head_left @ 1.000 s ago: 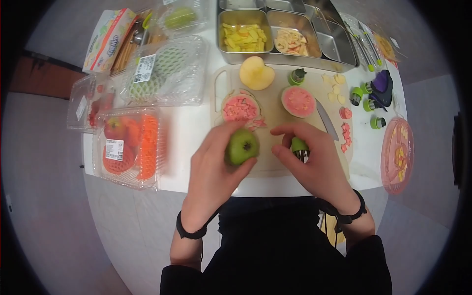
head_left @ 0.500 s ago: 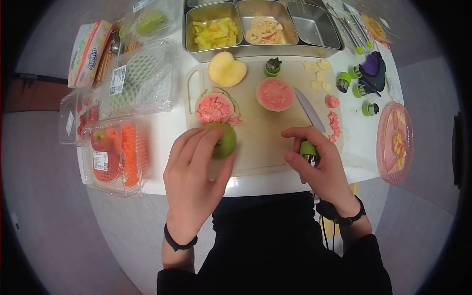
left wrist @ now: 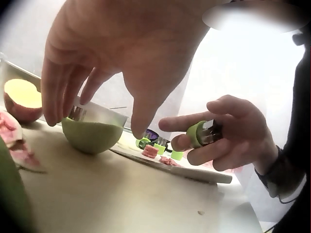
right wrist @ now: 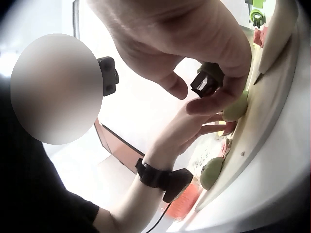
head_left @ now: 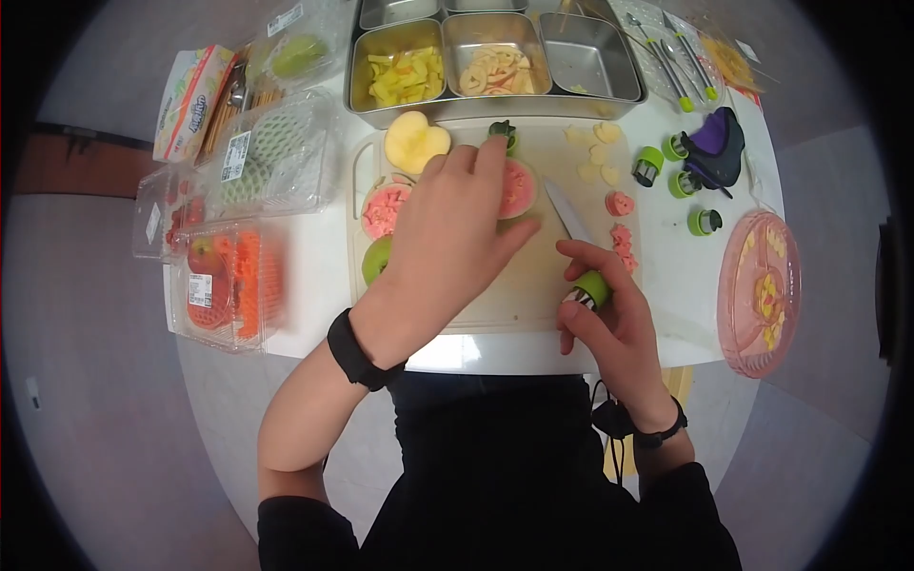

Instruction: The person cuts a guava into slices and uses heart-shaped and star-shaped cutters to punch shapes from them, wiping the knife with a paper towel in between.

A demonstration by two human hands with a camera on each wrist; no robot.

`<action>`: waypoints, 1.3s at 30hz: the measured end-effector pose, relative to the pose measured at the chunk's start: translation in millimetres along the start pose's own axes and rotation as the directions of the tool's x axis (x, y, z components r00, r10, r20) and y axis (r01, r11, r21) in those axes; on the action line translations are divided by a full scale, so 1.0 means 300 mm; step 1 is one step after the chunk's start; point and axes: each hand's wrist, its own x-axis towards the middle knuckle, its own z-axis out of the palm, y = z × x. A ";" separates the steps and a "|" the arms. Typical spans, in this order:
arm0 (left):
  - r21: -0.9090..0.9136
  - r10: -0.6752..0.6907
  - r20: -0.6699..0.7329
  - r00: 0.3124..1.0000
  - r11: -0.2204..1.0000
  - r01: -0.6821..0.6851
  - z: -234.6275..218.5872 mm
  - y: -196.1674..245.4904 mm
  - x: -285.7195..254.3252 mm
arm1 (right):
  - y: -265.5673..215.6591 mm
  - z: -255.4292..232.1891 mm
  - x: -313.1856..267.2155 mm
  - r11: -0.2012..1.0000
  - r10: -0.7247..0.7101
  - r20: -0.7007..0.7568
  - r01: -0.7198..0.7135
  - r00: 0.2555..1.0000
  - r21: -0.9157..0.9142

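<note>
Pink guava flesh all over this cutting board (head_left: 495, 285). Left hand (head_left: 457, 228) is stretched out over the halved guava (head_left: 519, 188), fingers spread and loose above it, gripping nothing; from the left wrist view the fingertips hang just over the half's green skin, touching or not I can't tell. Right hand (head_left: 609, 305) pinches a small green cutter (head_left: 592, 287) between thumb and fingers near the board's front right corner.

Stuff around: a knife (head_left: 568, 211) lies on the board just right of the guava half, blade angled toward the right hand, so it sits between the two hands. A chopped guava half (head_left: 381, 207) and a whole green guava (head_left: 375, 259) sit at the board's left edge, partly hidden by the left forearm. A peeled apple piece (head_left: 415, 141) is at the back, steel trays (head_left: 590, 67) right behind it. More green cutters (head_left: 649, 164) and a pink plate (head_left: 762, 285) are off to the right, plastic fruit boxes (head_left: 238, 285) crowd the left.

Bare board shows in the middle front, near the table's edge.
</note>
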 end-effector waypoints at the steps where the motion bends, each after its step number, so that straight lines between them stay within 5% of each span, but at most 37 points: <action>1: 0.010 -0.004 0.000 1.000 1.000 0.004 0.007 -0.004 0.008 | 0.004 -0.004 -0.005 1.000 -0.010 -0.006 0.010 1.000 0.001; 8: -0.024 -0.100 0.088 0.991 0.994 0.102 -0.030 0.008 0.020 | 0.029 -0.040 -0.009 0.990 -0.096 0.051 0.090 0.994 0.112; 10: -0.242 -0.200 0.153 0.968 0.942 0.233 -0.077 0.037 0.002 | 0.035 -0.039 -0.005 0.988 -0.114 0.038 0.110 0.993 0.109; 13: -0.621 -0.229 0.272 0.935 0.700 0.352 -0.123 0.017 -0.064 | 0.022 -0.025 -0.009 0.989 -0.105 -0.025 0.107 0.994 0.100; 17: -0.912 -0.242 0.372 0.896 0.085 0.402 -0.120 -0.022 -0.170 | 0.000 -0.020 0.000 0.995 -0.091 -0.051 0.090 0.995 -0.032; 22: -0.925 -0.231 0.377 0.897 -0.134 0.355 -0.108 -0.016 -0.244 | -0.022 -0.021 0.044 0.872 -0.260 -0.061 0.208 0.964 -0.442; 27: -0.930 -0.194 0.309 0.931 -0.264 0.254 -0.087 -0.024 -0.272 | -0.052 -0.025 0.106 0.706 -0.360 0.031 0.294 0.932 -0.644; 30: -0.943 -0.207 0.262 0.943 -0.263 0.204 -0.087 -0.026 -0.283 | -0.081 -0.010 0.142 0.630 -0.376 0.087 0.324 0.922 -0.705; 33: -0.977 -0.279 0.204 0.938 -0.113 0.179 -0.083 -0.025 -0.297 | -0.094 0.013 0.180 0.532 -0.388 0.164 0.366 0.907 -0.764; 39: -0.900 -0.126 -0.115 0.985 0.434 -0.049 -0.046 -0.068 -0.307 | -0.051 0.045 0.287 0.257 -0.407 0.323 0.447 0.854 -0.857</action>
